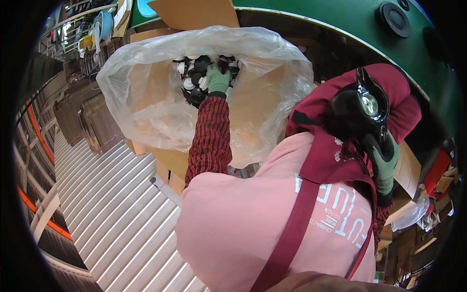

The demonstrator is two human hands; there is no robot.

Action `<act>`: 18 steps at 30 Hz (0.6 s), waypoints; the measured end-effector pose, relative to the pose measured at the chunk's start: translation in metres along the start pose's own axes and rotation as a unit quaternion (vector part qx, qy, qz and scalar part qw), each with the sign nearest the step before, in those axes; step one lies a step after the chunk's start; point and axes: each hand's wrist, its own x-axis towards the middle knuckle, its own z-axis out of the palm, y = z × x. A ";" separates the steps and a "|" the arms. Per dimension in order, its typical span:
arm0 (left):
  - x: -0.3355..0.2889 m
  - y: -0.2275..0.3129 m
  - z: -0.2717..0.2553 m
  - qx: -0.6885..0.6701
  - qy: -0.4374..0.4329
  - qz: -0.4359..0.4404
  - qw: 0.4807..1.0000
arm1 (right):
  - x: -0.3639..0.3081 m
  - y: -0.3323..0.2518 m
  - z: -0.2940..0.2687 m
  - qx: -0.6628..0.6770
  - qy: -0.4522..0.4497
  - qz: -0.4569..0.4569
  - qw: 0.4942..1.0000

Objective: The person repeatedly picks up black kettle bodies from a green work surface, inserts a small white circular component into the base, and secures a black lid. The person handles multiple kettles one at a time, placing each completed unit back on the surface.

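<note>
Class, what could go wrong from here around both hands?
The glossy black rounded piece with a silvery centre might slip: the green-gloved right hand seems to hold only its lower end. The loose, translucent plastic liner might catch the striped red left sleeve. Small black and white parts, jumbled around the green-gloved left hand, might scuff one another.

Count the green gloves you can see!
2: one on the left hand, among black and white pieces in the plastic bag; one on the right hand, holding a shiny black object.
</note>
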 end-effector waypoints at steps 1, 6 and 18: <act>0.004 -0.008 0.017 0.079 0.003 0.110 0.991 | -0.001 0.006 -0.002 0.030 0.000 0.008 1.000; 0.036 -0.003 0.041 0.207 -0.188 0.134 0.951 | -0.003 -0.002 0.016 0.034 0.040 -0.017 0.998; -0.024 0.249 -0.240 -0.515 -0.417 0.090 0.743 | 0.008 0.006 0.027 -0.221 0.070 -0.301 0.925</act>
